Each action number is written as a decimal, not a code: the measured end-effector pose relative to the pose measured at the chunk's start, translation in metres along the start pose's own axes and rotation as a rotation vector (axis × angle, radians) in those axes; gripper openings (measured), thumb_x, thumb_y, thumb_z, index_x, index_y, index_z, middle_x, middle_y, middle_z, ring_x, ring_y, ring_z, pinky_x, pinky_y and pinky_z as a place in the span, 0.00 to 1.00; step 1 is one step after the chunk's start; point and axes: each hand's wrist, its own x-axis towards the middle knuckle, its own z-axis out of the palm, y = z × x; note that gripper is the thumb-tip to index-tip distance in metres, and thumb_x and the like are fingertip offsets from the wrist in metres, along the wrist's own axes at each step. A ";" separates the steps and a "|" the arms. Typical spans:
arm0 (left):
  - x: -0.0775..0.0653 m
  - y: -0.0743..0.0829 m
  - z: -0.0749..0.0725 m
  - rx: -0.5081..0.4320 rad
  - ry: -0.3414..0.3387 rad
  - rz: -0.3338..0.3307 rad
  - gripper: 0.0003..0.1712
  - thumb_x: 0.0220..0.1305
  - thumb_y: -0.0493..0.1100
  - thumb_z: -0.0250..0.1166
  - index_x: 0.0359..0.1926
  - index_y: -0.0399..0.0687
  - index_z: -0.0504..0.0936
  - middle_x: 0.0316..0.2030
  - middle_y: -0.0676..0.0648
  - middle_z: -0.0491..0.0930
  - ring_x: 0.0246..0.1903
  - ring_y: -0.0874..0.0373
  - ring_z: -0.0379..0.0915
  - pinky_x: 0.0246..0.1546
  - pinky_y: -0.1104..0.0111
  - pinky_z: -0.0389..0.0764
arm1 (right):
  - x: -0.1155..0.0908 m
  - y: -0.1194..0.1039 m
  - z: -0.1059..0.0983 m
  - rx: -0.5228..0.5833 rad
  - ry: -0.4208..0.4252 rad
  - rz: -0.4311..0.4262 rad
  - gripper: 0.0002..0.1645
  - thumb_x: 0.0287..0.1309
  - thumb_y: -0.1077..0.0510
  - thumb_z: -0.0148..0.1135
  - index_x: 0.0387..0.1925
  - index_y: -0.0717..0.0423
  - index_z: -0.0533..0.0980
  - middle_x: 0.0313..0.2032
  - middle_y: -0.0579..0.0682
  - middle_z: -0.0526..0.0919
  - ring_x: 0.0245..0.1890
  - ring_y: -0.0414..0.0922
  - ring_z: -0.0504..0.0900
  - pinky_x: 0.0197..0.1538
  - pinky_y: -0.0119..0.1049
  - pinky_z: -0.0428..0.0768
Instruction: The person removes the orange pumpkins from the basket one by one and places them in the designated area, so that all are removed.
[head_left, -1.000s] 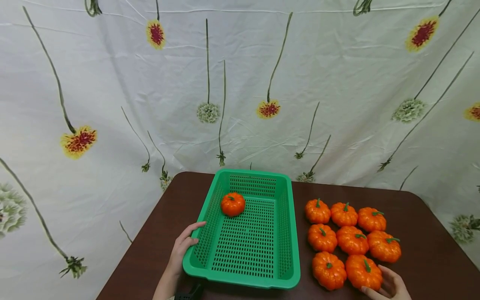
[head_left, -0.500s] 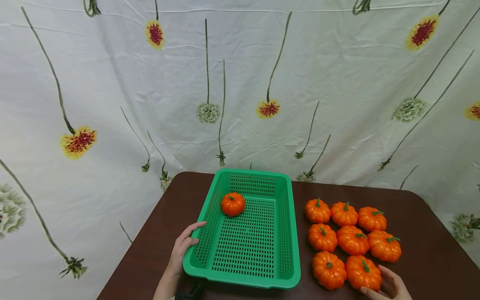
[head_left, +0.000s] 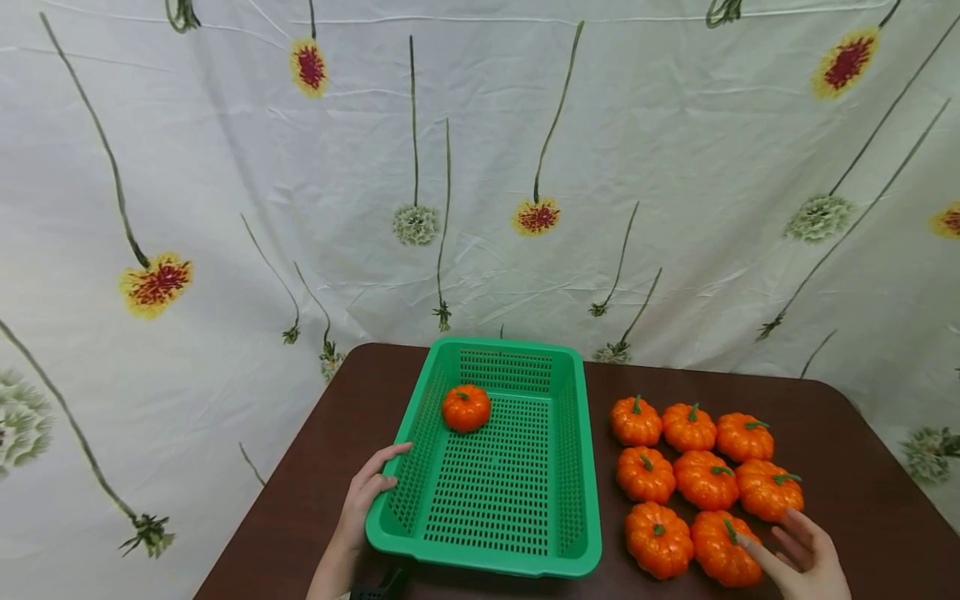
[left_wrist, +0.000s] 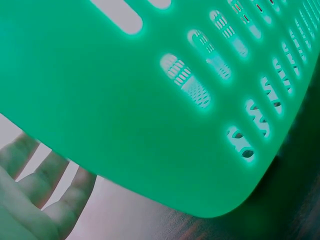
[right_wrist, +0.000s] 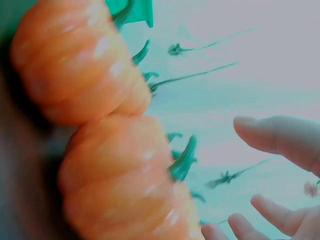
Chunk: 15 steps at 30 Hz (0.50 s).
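A green plastic basket (head_left: pixel 483 557) with slotted walls stands on the table, one orange pumpkin (head_left: pixel 466 409) lying inside near its back left. My left hand (head_left: pixel 362 505) grips the basket's left rim. In the left wrist view, fingers (left_wrist: pixel 75 197) reach behind the edge of the basket wall (left_wrist: pixel 110 125). At the right, my right hand (head_left: pixel 812 560) hovers by the front right pumpkin (head_left: pixel 722 552) with thumb and fingers spread and nothing held. The right wrist view shows its thumb (right_wrist: pixel 280 137) apart from the green-stemmed pumpkin (right_wrist: pixel 117 185).
Several more pumpkins stand in close rows right of the basket, including a front left one (head_left: pixel 658 542) and a middle right one (head_left: pixel 769 492). Behind the dark brown table (head_left: pixel 337 417) hangs a white cloth (head_left: pixel 480 275) printed with flowers.
My right hand has come off the side of the front right pumpkin, moving up and to the right with its fingers opening. The pumpkin has barely shifted. My left hand and the basket stay put.
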 end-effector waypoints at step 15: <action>0.000 0.001 0.000 -0.012 -0.013 -0.006 0.27 0.58 0.31 0.45 0.60 0.35 0.71 0.61 0.41 0.65 0.51 0.62 0.68 0.46 0.70 0.71 | -0.013 -0.067 0.003 -0.041 -0.120 -0.159 0.61 0.52 0.38 0.63 0.73 0.55 0.38 0.71 0.62 0.43 0.65 0.61 0.55 0.55 0.51 0.67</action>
